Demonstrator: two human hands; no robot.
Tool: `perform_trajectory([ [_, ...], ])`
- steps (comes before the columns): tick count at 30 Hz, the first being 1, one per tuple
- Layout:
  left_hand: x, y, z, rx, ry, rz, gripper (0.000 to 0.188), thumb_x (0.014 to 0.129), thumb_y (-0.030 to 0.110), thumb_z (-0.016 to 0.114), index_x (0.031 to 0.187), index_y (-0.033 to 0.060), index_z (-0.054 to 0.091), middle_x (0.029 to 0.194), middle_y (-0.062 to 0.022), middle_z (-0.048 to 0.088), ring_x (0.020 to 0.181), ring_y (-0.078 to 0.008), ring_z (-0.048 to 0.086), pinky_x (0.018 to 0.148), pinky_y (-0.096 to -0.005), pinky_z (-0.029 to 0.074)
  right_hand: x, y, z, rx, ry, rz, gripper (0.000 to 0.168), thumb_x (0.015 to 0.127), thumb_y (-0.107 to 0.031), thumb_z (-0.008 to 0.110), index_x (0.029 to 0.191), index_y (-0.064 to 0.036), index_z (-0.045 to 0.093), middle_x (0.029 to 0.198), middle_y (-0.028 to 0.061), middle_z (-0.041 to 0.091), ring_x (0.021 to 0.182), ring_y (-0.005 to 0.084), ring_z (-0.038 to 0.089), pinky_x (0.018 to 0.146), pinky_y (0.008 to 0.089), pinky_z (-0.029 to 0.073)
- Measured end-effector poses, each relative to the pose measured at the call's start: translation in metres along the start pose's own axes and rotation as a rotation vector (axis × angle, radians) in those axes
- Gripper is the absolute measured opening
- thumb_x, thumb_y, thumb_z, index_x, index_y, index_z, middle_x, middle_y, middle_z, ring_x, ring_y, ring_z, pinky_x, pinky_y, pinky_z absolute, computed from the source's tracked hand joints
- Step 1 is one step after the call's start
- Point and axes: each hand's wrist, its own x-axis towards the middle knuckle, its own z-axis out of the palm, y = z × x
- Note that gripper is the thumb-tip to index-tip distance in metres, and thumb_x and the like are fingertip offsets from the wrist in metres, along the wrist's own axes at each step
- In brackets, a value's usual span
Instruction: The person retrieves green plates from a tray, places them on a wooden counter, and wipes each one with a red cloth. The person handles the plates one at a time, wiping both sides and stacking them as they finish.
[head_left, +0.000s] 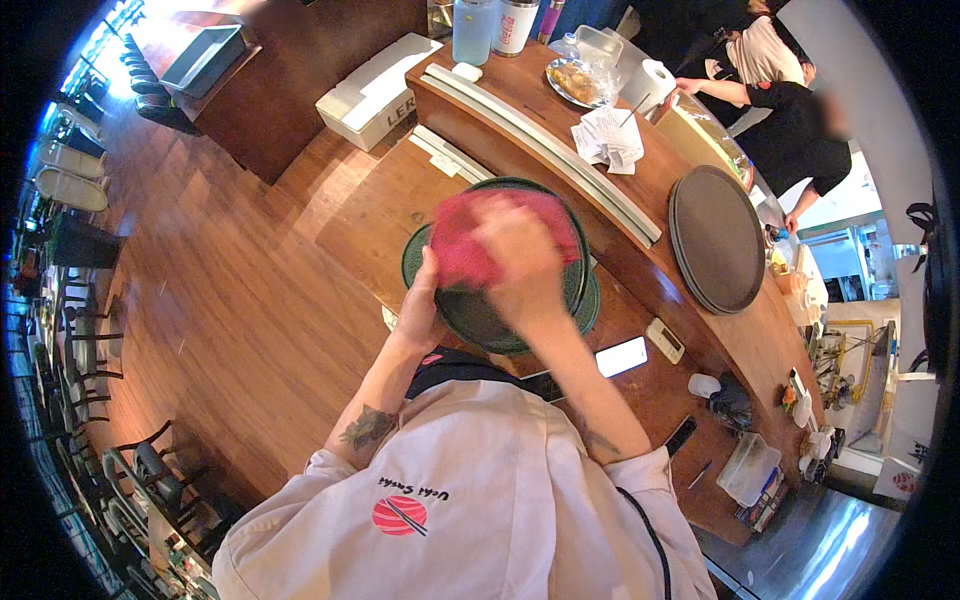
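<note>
A round dark green plate (480, 319) is held over the wooden counter by my left hand (421, 304), whose thumb lies at its near-left rim. My right hand (525, 259), blurred, presses a red cloth (461, 247) onto the top of this plate. The cloth covers much of the plate, and part of it bunches under my right hand. Beneath the held plate, more round green plates (414, 255) show at the left and at the lower right; their number is hidden. The fingers of my left hand are mostly out of sight under the rim.
Round dark trays (716, 240) are stacked on the raised counter at right, near paper slips (609, 141) and a plate of food (574, 81). A lit phone (621, 357) and a small timer (665, 340) lie on the lower counter. Co-workers (795, 127) stand at upper right.
</note>
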Motion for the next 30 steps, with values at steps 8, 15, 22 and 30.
perform_trajectory([
  [8,-0.009,0.004,0.002,-0.003,0.057,-0.100,0.063,0.099,0.055,0.039,0.137,0.0054,0.048,0.135,-0.0126,0.055,0.121,-0.0287,0.054,0.104,-0.0477,0.043,-0.067,0.051,-0.053,-0.111,0.004,-0.012,0.026,0.071,-0.008,0.065,0.097,-0.005,0.062,0.124,0.0132,0.063,0.121,0.0293,0.056,0.099,0.0438,0.046],
  [15,0.012,-0.004,-0.024,-0.326,-0.634,-0.058,0.055,0.103,0.047,0.035,0.134,0.0038,0.048,0.128,-0.0138,0.057,0.117,-0.0264,0.056,0.101,-0.0431,0.044,-0.039,-0.025,-0.016,0.166,0.002,-0.049,0.029,0.070,-0.015,0.065,0.099,-0.009,0.065,0.104,0.0109,0.062,0.089,0.0311,0.060,0.078,0.0429,0.046],
  [22,-0.005,-0.005,0.023,0.226,0.004,0.062,0.053,0.102,0.045,0.041,0.134,0.0030,0.047,0.133,-0.0104,0.054,0.124,-0.0215,0.051,0.100,-0.0416,0.045,-0.024,0.051,-0.056,-0.222,0.208,0.316,0.026,0.076,-0.010,0.060,0.101,-0.006,0.064,0.094,0.0122,0.060,0.085,0.0296,0.060,0.074,0.0405,0.050],
  [30,-0.005,0.015,0.038,0.133,-0.036,0.076,0.059,0.100,0.049,0.043,0.130,-0.0006,0.051,0.121,-0.0120,0.061,0.109,-0.0239,0.059,0.096,-0.0382,0.045,-0.072,0.015,-0.066,-0.024,0.049,0.285,0.029,0.072,-0.003,0.066,0.101,-0.005,0.064,0.095,0.0124,0.059,0.089,0.0321,0.060,0.074,0.0409,0.052],
])
